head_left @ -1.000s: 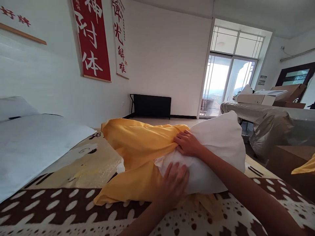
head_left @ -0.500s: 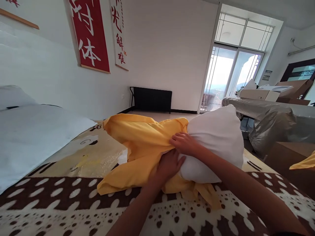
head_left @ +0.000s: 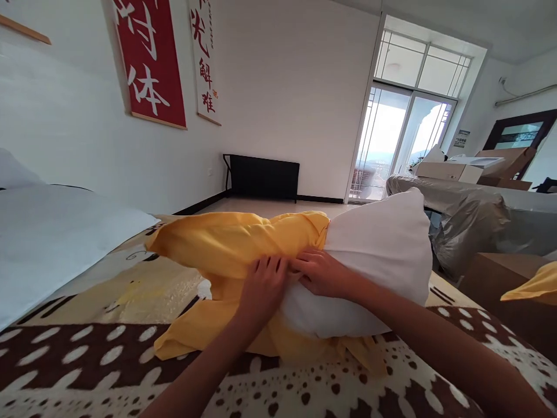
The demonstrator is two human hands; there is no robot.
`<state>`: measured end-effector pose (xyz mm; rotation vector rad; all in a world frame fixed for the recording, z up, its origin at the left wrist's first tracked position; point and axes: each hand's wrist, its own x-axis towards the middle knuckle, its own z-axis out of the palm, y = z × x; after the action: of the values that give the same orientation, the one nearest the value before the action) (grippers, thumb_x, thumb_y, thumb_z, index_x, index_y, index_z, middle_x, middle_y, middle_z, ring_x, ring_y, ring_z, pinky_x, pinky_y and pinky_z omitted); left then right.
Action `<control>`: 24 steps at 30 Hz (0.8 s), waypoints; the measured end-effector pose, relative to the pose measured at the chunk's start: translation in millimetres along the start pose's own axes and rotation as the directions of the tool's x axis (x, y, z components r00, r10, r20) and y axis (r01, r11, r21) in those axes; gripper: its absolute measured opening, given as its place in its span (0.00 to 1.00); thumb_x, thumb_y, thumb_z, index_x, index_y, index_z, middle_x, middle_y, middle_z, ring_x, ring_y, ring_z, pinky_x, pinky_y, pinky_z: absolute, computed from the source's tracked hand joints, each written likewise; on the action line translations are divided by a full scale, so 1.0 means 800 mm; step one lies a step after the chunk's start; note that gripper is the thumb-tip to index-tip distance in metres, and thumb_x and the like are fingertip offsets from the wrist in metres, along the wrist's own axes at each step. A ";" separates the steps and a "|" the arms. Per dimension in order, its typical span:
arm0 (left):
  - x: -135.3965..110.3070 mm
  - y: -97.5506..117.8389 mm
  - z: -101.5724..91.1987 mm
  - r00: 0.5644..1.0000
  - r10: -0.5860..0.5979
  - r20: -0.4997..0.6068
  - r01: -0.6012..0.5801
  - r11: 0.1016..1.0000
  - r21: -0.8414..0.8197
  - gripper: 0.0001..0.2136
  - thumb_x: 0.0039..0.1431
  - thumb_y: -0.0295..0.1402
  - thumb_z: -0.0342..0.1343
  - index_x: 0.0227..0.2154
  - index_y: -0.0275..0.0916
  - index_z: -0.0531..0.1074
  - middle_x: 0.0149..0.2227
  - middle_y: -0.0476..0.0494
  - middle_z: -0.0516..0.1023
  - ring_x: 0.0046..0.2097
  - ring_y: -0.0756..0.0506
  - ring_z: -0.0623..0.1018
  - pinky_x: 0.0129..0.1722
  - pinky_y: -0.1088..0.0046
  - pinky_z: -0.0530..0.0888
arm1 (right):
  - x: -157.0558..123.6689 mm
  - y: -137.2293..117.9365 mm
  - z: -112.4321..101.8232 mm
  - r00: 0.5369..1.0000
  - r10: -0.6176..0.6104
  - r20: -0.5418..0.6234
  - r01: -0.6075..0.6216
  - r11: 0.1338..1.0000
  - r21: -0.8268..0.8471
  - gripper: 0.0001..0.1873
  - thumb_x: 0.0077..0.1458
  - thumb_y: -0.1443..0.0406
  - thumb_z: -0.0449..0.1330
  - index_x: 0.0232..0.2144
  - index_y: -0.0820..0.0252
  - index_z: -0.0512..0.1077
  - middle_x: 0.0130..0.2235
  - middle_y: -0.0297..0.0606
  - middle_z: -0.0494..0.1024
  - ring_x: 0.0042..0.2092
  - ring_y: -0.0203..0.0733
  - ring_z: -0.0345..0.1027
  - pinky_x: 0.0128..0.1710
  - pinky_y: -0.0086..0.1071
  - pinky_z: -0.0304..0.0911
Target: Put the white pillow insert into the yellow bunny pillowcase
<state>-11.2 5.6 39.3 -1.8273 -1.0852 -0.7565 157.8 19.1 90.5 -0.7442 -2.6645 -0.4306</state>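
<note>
A white pillow lies on the patterned blanket, its left part inside a yellow pillowcase. My left hand has its fingers curled over the pillowcase's fabric near the opening. Beside it, almost touching, my right hand pinches the edge of the pillowcase where it meets the white pillow. Both hands are closed on the cloth. The pillowcase spreads left in loose folds, and part of it trails under the pillow toward me. The end of the pillow inside the case is hidden.
Another white pillow lies at the left. At the right stand a cardboard box, a piece of yellow cloth and plastic-covered furniture bearing boxes. A black folded frame leans by the far wall.
My left hand has come up from beneath the pillowcase fold and now grips from above, left of my right hand. More white pillow shows below the hands. The view has shifted slightly.
</note>
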 end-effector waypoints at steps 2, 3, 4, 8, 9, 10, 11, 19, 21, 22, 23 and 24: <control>-0.008 -0.009 0.005 0.995 0.096 -0.014 -0.096 0.995 -0.014 0.06 0.55 0.23 0.50 0.26 0.37 0.68 0.26 0.44 0.68 0.31 0.43 0.67 0.32 0.66 0.64 | -0.008 0.005 -0.034 0.995 -0.054 0.087 0.044 0.992 0.122 0.14 0.51 0.72 0.58 0.42 0.61 0.70 0.39 0.40 0.74 0.42 0.41 0.66 0.43 0.32 0.59; -0.014 -0.011 0.005 0.989 0.138 -0.052 -0.139 0.990 -0.028 0.06 0.56 0.23 0.51 0.26 0.37 0.68 0.26 0.44 0.68 0.30 0.43 0.66 0.32 0.66 0.63 | -0.011 0.013 -0.052 0.994 -0.055 0.094 0.041 0.989 0.144 0.21 0.50 0.70 0.59 0.48 0.59 0.68 0.44 0.41 0.74 0.47 0.42 0.65 0.47 0.34 0.58; -0.019 -0.011 0.004 0.980 0.172 -0.099 -0.177 0.983 -0.043 0.06 0.57 0.24 0.51 0.26 0.37 0.68 0.25 0.45 0.67 0.30 0.44 0.66 0.32 0.66 0.62 | -0.014 0.025 -0.070 0.996 -0.027 0.084 0.016 0.992 0.129 0.28 0.49 0.69 0.61 0.54 0.57 0.64 0.51 0.42 0.70 0.52 0.44 0.62 0.52 0.37 0.56; -0.032 -0.006 -0.013 0.941 0.221 -0.256 -0.254 0.962 -0.104 0.11 0.58 0.22 0.49 0.20 0.37 0.65 0.23 0.45 0.65 0.30 0.45 0.64 0.33 0.67 0.61 | -0.021 0.085 -0.103 0.968 0.229 0.102 -0.222 0.972 -0.073 0.51 0.42 0.57 0.67 0.64 0.51 0.47 0.62 0.47 0.58 0.62 0.57 0.50 0.58 0.50 0.44; -0.033 -0.004 -0.016 0.935 0.226 -0.275 -0.265 0.957 -0.116 0.12 0.58 0.22 0.49 0.20 0.37 0.65 0.23 0.45 0.65 0.30 0.45 0.64 0.33 0.67 0.61 | -0.022 0.094 -0.098 0.950 0.269 0.160 -0.257 0.962 -0.090 0.51 0.42 0.54 0.67 0.64 0.52 0.48 0.60 0.47 0.62 0.60 0.57 0.54 0.57 0.49 0.46; -0.034 -0.002 -0.019 0.931 0.230 -0.283 -0.273 0.954 -0.122 0.12 0.58 0.22 0.49 0.19 0.37 0.65 0.22 0.45 0.64 0.30 0.46 0.64 0.33 0.67 0.61 | -0.023 0.097 -0.089 0.931 0.294 0.216 -0.279 0.955 -0.101 0.48 0.43 0.52 0.65 0.63 0.53 0.51 0.56 0.47 0.67 0.57 0.56 0.59 0.54 0.47 0.50; -0.036 0.000 -0.020 0.930 0.234 -0.284 -0.277 0.953 -0.121 0.11 0.57 0.23 0.50 0.19 0.37 0.65 0.22 0.45 0.64 0.30 0.46 0.63 0.33 0.67 0.61 | -0.023 0.096 -0.078 0.915 0.316 0.249 -0.295 0.948 -0.118 0.42 0.46 0.51 0.63 0.61 0.55 0.55 0.52 0.46 0.72 0.53 0.54 0.64 0.51 0.43 0.54; -0.041 -0.010 -0.021 0.919 0.295 -0.261 -0.317 0.947 -0.047 0.04 0.53 0.25 0.56 0.24 0.37 0.69 0.22 0.46 0.66 0.29 0.46 0.64 0.34 0.66 0.63 | -0.012 0.033 -0.084 0.903 0.429 0.013 -0.370 0.795 -0.480 0.21 0.53 0.68 0.51 0.50 0.55 0.65 0.35 0.41 0.78 0.37 0.47 0.70 0.34 0.33 0.54; -0.028 -0.019 -0.024 0.939 0.226 -0.261 -0.245 0.969 -0.041 0.01 0.51 0.25 0.56 0.28 0.36 0.71 0.24 0.45 0.69 0.30 0.45 0.66 0.33 0.65 0.64 | -0.002 0.033 -0.117 0.897 0.436 -0.078 -0.408 0.744 -0.530 0.23 0.53 0.69 0.50 0.52 0.55 0.63 0.35 0.42 0.78 0.36 0.47 0.70 0.34 0.33 0.53; -0.019 -0.024 -0.024 0.950 0.177 -0.257 -0.195 0.980 -0.046 0.02 0.51 0.26 0.56 0.29 0.36 0.71 0.25 0.44 0.71 0.31 0.44 0.67 0.34 0.65 0.64 | 0.005 0.036 -0.133 0.891 0.437 -0.125 -0.429 0.719 -0.547 0.22 0.54 0.68 0.49 0.52 0.55 0.63 0.35 0.43 0.78 0.36 0.47 0.70 0.34 0.34 0.53; -0.009 -0.028 -0.023 0.962 0.123 -0.243 -0.141 0.988 -0.058 0.04 0.52 0.27 0.55 0.32 0.36 0.71 0.28 0.43 0.73 0.33 0.42 0.69 0.34 0.64 0.64 | 0.012 0.038 -0.146 0.883 0.437 -0.169 -0.451 0.695 -0.559 0.21 0.55 0.68 0.48 0.52 0.57 0.63 0.35 0.44 0.78 0.37 0.48 0.69 0.35 0.34 0.53; 0.001 -0.033 -0.021 0.975 0.062 -0.212 -0.082 0.993 -0.087 0.07 0.52 0.28 0.54 0.34 0.35 0.72 0.31 0.40 0.75 0.36 0.40 0.71 0.36 0.63 0.65 | 0.019 0.039 -0.155 0.875 0.436 -0.212 -0.473 0.674 -0.568 0.20 0.56 0.68 0.48 0.52 0.59 0.62 0.35 0.45 0.77 0.37 0.48 0.69 0.36 0.35 0.53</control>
<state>-35.8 -2.0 57.0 -1.8093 -0.8556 -0.9471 192.3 5.2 214.2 -1.5117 -2.1389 -1.1649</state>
